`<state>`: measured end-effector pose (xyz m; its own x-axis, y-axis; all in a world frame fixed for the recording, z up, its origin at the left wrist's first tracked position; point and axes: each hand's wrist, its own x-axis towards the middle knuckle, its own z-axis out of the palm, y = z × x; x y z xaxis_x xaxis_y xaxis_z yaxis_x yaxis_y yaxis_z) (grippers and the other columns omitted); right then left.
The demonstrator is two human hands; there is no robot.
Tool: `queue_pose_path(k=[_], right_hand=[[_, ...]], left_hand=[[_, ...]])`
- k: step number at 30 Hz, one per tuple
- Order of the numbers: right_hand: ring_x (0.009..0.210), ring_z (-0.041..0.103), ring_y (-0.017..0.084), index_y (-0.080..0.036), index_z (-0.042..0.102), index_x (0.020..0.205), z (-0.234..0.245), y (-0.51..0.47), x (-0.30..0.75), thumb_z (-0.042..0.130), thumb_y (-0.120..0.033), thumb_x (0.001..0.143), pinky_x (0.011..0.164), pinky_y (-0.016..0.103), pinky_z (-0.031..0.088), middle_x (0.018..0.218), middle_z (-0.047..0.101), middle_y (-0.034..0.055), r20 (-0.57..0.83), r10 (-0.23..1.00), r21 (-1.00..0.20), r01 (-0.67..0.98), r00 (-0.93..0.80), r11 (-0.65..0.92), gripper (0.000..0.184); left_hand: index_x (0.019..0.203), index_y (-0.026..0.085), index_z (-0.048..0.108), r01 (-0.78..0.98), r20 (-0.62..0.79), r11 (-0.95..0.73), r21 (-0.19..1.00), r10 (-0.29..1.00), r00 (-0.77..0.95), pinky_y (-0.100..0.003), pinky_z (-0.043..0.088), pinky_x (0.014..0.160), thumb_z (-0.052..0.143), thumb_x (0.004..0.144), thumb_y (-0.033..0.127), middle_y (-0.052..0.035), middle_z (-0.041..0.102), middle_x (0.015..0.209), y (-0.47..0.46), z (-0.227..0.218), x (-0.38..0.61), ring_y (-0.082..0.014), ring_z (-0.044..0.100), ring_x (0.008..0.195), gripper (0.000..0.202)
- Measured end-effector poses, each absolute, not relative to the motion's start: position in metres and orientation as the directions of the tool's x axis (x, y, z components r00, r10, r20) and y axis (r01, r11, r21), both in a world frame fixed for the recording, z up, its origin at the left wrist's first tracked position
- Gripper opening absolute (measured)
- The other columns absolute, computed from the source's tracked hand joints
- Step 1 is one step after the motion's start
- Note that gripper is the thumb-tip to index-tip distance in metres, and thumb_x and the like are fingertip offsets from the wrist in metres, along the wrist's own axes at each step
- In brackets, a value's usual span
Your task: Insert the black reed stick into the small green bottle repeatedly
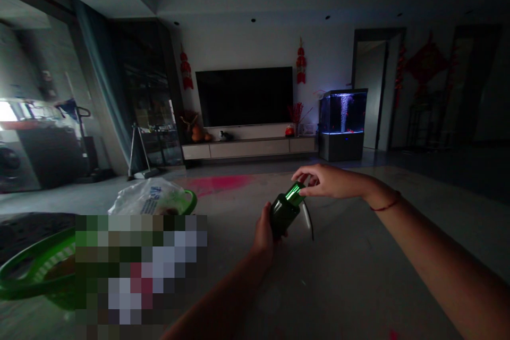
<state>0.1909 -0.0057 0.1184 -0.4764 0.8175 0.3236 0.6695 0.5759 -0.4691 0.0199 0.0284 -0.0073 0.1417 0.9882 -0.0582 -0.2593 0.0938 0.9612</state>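
A glossy, cylindrical green bottle (283,217), tilted above the table (342,260), is enclosed by the left hand (263,236); its metallic cap (294,194) is met by the half-curled right hand (324,180), firmness indeterminable. A crumpled translucent bag (137,197) is seen by a slatted basket (24,294).

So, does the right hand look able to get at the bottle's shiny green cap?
Likely yes: the right hand has its fingers near the top of the shiny green cap, and the left hand holds the dark bottle lower down, leaving the cap clear. Contact is hard to confirm.
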Motion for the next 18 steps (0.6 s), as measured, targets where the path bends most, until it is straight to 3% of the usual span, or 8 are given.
queue_pose_path(k=[7, 12, 15, 18], right_hand=[[0.086, 0.057, 0.016, -0.017, 0.048, 0.112, 0.1171, -0.0033, 0.1967, 0.058, -0.037, 0.070, 0.071, 0.026, 0.044, 0.105, 0.057, 0.0082, 0.270, 0.825, -0.545, 0.627, -0.497, 0.556, 0.047], [0.064, 0.058, 0.014, -0.014, 0.051, 0.105, 0.1142, 0.0000, 0.1943, 0.049, -0.050, 0.074, 0.060, 0.025, 0.044, 0.082, 0.062, 0.0074, 0.172, 0.908, -0.523, 0.745, -0.382, 0.413, 0.047], [0.059, 0.055, 0.012, -0.013, 0.055, 0.095, 0.1134, 0.0004, 0.1934, 0.049, -0.048, 0.075, 0.054, 0.023, 0.042, 0.075, 0.062, 0.0061, 0.140, 0.895, -0.518, 0.739, -0.424, 0.431, 0.041], [0.066, 0.055, 0.013, -0.014, 0.055, 0.097, 0.1145, -0.0002, 0.1947, 0.056, -0.040, 0.072, 0.058, 0.023, 0.042, 0.081, 0.061, 0.0055, 0.184, 0.862, -0.491, 0.715, -0.473, 0.497, 0.036]], left_hand=[[0.083, 0.012, 0.055, -0.269, -0.046, 0.087, 0.959, 0.987, 0.157, -0.017, 0.022, 0.032, 0.035, 0.071, 0.062, 0.0011, 0.051, 0.044, 0.0286, -0.0082, 0.0201, -0.0088, 0.044, 0.033, 0.055], [0.081, 0.012, 0.056, -0.235, -0.020, 0.061, 0.970, 0.985, 0.170, -0.018, 0.021, 0.032, 0.033, 0.071, 0.063, 0.0010, 0.050, 0.040, 0.0293, -0.0091, 0.0210, -0.0085, 0.041, 0.030, 0.057], [0.077, 0.011, 0.056, -0.214, -0.033, 0.070, 0.974, 0.985, 0.172, -0.018, 0.022, 0.033, 0.032, 0.072, 0.063, 0.0004, 0.049, 0.039, 0.0290, -0.0084, 0.0212, -0.0082, 0.040, 0.030, 0.058], [0.078, 0.011, 0.056, -0.229, -0.046, 0.081, 0.970, 0.987, 0.154, -0.018, 0.023, 0.033, 0.033, 0.072, 0.062, 0.0005, 0.050, 0.040, 0.0287, -0.0073, 0.0210, -0.0093, 0.044, 0.033, 0.056]])
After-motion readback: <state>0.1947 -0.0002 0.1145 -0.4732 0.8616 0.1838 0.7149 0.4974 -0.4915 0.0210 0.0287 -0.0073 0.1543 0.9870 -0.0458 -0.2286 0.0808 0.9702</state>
